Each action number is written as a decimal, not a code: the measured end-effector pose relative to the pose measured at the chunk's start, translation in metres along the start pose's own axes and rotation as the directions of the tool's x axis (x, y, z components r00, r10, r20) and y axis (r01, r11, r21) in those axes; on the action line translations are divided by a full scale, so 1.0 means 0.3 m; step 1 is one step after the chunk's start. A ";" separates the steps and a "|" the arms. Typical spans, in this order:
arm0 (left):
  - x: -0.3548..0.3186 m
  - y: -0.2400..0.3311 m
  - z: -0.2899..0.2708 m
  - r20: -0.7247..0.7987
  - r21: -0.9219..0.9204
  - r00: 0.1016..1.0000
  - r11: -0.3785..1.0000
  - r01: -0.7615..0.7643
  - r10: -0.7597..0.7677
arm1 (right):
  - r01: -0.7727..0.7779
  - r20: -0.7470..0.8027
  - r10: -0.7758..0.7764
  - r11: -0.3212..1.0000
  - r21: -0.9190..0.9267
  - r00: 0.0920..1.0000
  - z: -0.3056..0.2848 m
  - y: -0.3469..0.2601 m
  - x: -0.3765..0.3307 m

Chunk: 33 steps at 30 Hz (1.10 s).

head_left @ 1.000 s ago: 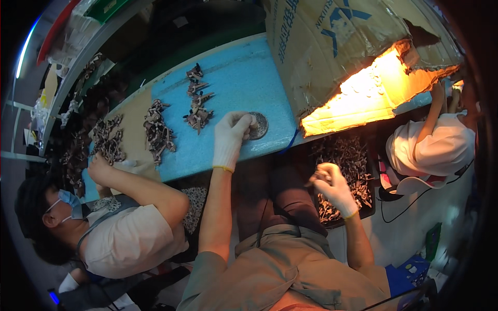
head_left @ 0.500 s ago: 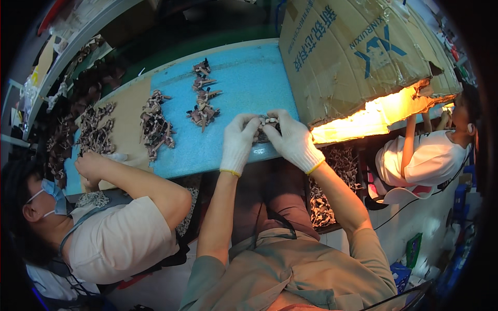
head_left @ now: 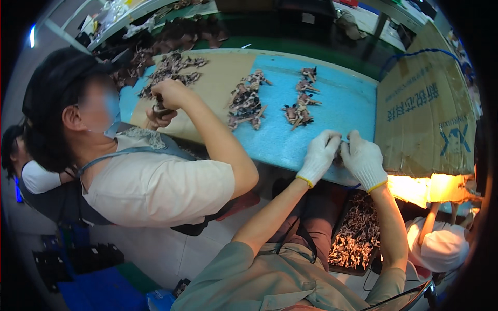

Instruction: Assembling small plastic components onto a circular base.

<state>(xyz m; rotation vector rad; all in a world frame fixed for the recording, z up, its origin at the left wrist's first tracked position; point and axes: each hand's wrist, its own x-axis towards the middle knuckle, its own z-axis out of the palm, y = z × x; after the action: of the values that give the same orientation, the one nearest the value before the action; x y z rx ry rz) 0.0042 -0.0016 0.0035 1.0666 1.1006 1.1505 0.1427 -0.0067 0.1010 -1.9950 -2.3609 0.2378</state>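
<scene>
Both my hands wear white knit gloves with yellow cuffs and meet above the near edge of a blue foam sheet (head_left: 270,147). My left hand (head_left: 320,154) has its fingers curled in, and my right hand (head_left: 364,159) has its thumb and fingers pinched together. Between them sits a small dark brown piece (head_left: 339,157), mostly hidden by the gloves, so its exact kind does not show. Farther off on the foam lies a short row of similar small brown, pink and black pieces (head_left: 298,115), with pointed parts sticking out. A larger pile of these pieces (head_left: 246,101) lies to its left.
A large cardboard box (head_left: 423,114) stands on the right, glowing orange light at its lower opening. Below my right arm is a bin of brown pieces (head_left: 355,236). A masked co-worker's hand (head_left: 171,96) holds something dark near another pile (head_left: 174,70). Another person sits beyond the box.
The view has swung left, so everything sits farther right and more of the left co-worker shows. That co-worker's hand has risen from the table. My hands stay together around the small piece.
</scene>
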 end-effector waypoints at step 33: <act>-0.095 0.121 -0.015 0.430 -0.397 0.867 0.809 0.433 -0.252 | -0.061 -0.082 0.176 0.681 0.729 0.981 -0.014 0.057 -0.095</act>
<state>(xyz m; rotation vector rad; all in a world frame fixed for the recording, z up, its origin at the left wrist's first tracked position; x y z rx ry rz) -0.0074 -0.0257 0.0414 0.6067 0.6284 0.8227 0.1648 -0.0317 0.1045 -1.6664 -1.6339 0.8518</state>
